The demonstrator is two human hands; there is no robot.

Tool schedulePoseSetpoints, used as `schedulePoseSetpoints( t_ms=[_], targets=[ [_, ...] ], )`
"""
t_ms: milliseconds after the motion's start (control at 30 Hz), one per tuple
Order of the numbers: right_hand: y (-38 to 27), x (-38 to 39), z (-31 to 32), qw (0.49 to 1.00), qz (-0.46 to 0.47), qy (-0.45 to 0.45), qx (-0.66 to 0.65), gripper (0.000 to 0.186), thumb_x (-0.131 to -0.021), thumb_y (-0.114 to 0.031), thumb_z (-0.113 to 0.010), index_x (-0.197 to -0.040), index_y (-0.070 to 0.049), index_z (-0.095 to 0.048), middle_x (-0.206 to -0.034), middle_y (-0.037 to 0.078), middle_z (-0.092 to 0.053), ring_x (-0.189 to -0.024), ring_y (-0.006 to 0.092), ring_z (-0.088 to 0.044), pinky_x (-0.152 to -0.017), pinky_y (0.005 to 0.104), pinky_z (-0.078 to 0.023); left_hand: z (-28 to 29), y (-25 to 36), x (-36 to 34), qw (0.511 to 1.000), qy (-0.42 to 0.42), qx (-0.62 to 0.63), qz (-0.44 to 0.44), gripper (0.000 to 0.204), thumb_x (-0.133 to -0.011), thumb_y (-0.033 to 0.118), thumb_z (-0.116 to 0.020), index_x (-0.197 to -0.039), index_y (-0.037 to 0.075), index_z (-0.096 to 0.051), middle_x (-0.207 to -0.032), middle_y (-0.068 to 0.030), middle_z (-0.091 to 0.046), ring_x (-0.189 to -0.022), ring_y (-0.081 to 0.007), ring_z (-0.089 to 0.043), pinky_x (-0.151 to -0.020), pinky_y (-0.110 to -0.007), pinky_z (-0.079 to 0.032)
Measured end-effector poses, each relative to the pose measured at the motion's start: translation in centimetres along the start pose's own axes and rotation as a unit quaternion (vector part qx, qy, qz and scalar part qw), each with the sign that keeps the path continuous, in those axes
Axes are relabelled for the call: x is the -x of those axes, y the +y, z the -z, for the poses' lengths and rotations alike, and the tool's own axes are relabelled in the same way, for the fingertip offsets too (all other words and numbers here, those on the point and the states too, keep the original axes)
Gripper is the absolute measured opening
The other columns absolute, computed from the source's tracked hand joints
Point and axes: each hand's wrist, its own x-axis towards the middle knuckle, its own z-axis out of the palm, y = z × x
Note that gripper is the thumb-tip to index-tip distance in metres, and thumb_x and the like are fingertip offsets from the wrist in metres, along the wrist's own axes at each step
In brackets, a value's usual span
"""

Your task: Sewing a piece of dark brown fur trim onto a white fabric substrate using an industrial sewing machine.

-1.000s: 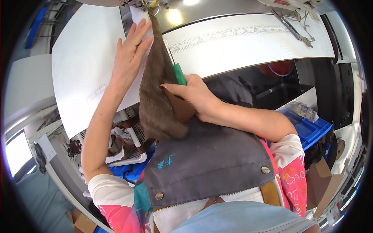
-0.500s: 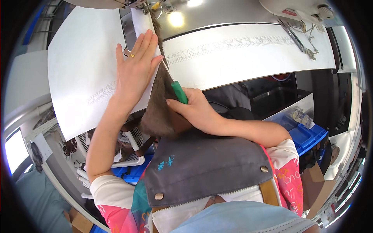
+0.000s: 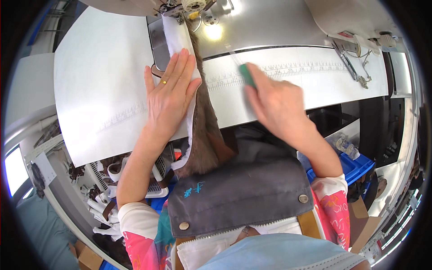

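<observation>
My left hand (image 3: 171,96) lies flat with its fingers stretched out on the white side (image 3: 174,35) of a long strip of brown fur (image 3: 204,139). The strip runs from under the sewing machine (image 3: 180,11) down over the table's front edge to my lap, where its fur side shows. Off to the right, my right hand (image 3: 283,101) is closed around the green handle of an awl (image 3: 247,74), held above the table and apart from the fur. Its thin metal shaft points toward the machine and is smeared by motion.
The white tabletop (image 3: 103,63) carries printed ruler scales. Metal tweezers (image 3: 345,60) and tangled threads (image 3: 363,76) are at its right end. Below stand a white basket (image 3: 96,175) with scraps on the left and a blue crate (image 3: 357,167) on the right.
My right hand has lifted the awl away from the fur's edge, up and to the right. My left hand stays flat on the strip; the strip's lower end shows more of its white edge.
</observation>
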Motion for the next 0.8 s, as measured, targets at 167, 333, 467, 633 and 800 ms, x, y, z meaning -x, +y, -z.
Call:
schedulePoseSetpoints(
  t_ms=[167,333,467,633,800],
  targets=[
    [-2.7,-3.3,-3.4,0.993,0.008,0.076,-0.089,0.036,-0.084,-0.017,-0.058,-0.116,-0.001,-0.051,-0.061,0.009,-0.060,-0.047,0.0289,-0.056,-0.048,0.0370,-0.045,0.0,0.4,-0.1,1.000,-0.001,-0.012,0.004,0.041,-0.087,0.023,-0.060,-0.126,0.011,-0.054,-0.133,-0.0018,-0.051,-0.121,-0.0143,-0.049,-0.106,-0.052,-0.017],
    [-3.2,-4.3,-4.3,0.996,-0.001,0.052,-0.074,0.035,-0.084,-0.017,-0.058,-0.114,-0.001,-0.052,-0.061,0.007,-0.060,-0.048,0.0272,-0.056,-0.047,0.0359,-0.044,0.1,0.3,-0.2,1.000,-0.021,-0.004,0.012,0.042,-0.087,0.021,-0.059,-0.127,0.010,-0.052,-0.134,-0.0022,-0.050,-0.121,-0.0128,-0.049,-0.108,-0.050,-0.013],
    [-2.9,-4.7,-4.3,0.995,0.023,0.053,-0.082,0.035,-0.082,-0.017,-0.060,-0.113,-0.001,-0.053,-0.060,0.006,-0.059,-0.049,0.0264,-0.056,-0.048,0.0361,-0.043,0.2,0.3,-0.2,1.000,-0.023,-0.003,0.011,0.043,-0.087,0.021,-0.060,-0.128,0.010,-0.052,-0.134,-0.0025,-0.049,-0.121,-0.0130,-0.049,-0.108,-0.050,-0.013],
    [-1.4,-5.0,-2.9,0.992,0.119,-0.007,-0.032,0.037,-0.081,-0.017,-0.061,-0.113,-0.001,-0.054,-0.058,0.005,-0.058,-0.050,0.0265,-0.056,-0.048,0.0365,-0.043,0.3,0.3,-0.2,0.999,-0.026,0.016,0.019,0.044,-0.087,0.022,-0.060,-0.129,0.011,-0.051,-0.135,-0.0024,-0.049,-0.121,-0.0136,-0.049,-0.108,-0.050,-0.012],
    [0.0,-1.9,-1.4,0.984,0.082,-0.017,-0.157,0.034,-0.082,-0.015,-0.059,-0.113,-0.003,-0.053,-0.057,0.005,-0.058,-0.048,0.0267,-0.054,-0.049,0.0359,-0.042,0.2,0.1,0.0,0.999,-0.031,0.010,0.018,0.044,-0.087,0.021,-0.059,-0.129,0.011,-0.051,-0.135,-0.0022,-0.049,-0.121,-0.0139,-0.049,-0.108,-0.050,-0.012]
  ],
)
